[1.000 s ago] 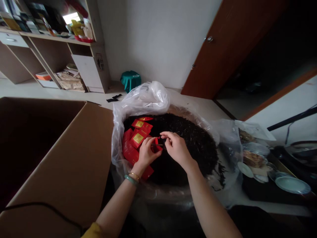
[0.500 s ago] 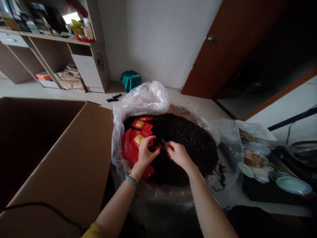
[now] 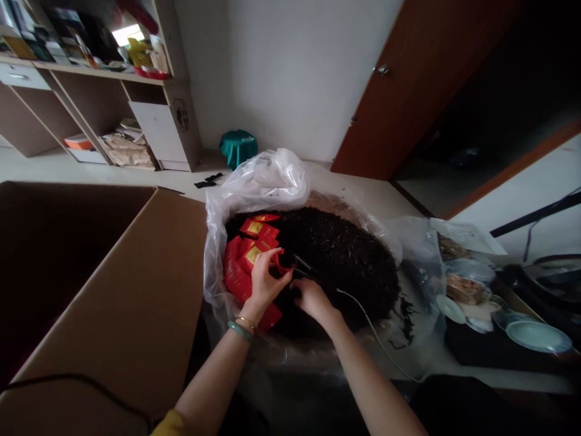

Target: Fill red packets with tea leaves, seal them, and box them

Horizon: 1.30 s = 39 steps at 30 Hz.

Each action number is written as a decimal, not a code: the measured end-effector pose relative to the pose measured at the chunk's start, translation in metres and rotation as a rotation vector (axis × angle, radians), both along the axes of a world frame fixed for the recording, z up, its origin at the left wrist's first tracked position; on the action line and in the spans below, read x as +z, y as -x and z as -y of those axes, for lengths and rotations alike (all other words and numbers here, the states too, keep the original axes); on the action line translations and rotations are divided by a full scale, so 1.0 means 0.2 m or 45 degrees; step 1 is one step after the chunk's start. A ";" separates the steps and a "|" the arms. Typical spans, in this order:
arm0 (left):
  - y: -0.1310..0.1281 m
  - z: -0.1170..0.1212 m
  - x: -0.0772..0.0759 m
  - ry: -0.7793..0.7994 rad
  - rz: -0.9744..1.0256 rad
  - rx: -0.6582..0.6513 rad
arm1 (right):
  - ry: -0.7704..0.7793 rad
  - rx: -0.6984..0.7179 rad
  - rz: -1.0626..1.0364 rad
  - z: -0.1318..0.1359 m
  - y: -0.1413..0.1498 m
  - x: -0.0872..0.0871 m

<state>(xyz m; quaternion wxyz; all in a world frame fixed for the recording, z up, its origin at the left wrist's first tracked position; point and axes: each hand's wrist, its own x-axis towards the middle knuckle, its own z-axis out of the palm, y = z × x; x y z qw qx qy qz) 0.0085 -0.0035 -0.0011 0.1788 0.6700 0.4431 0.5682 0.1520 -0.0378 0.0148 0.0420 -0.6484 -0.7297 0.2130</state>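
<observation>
With my left hand (image 3: 265, 281) I hold an open red packet (image 3: 284, 263). My thumb is below and my forefinger above, bent like a hook, and the packet is kept between their tips, its mouth turned to the right. My right hand (image 3: 314, 300) is just to the right and a little lower. Its fingers are curled and close together over the dark leaf-like pieces (image 3: 347, 245); if they pinch something, I cannot tell. Just above these fingers is a slim dark object (image 3: 303, 264), too unclear for naming, and a white cable (image 3: 368, 322) runs away on their right side. Left of my left fingers lie more red packets (image 3: 236, 272), overlapping, some with a gold square. Clear plastic sheeting (image 3: 281, 175) goes around the pieces. Well apart on the left of my fingers stands a cardboard box (image 3: 136, 272), open.
</observation>
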 end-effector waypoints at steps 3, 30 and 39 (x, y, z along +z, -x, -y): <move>0.00 -0.01 -0.01 0.028 0.008 -0.006 | -0.193 -0.110 -0.299 -0.02 -0.11 0.08; -0.01 -0.01 -0.02 0.072 0.032 0.004 | -0.530 -0.078 -0.558 0.00 -0.11 0.33; 0.01 -0.01 -0.03 0.077 -0.121 -0.084 | -0.527 0.046 -0.445 -0.02 0.01 0.31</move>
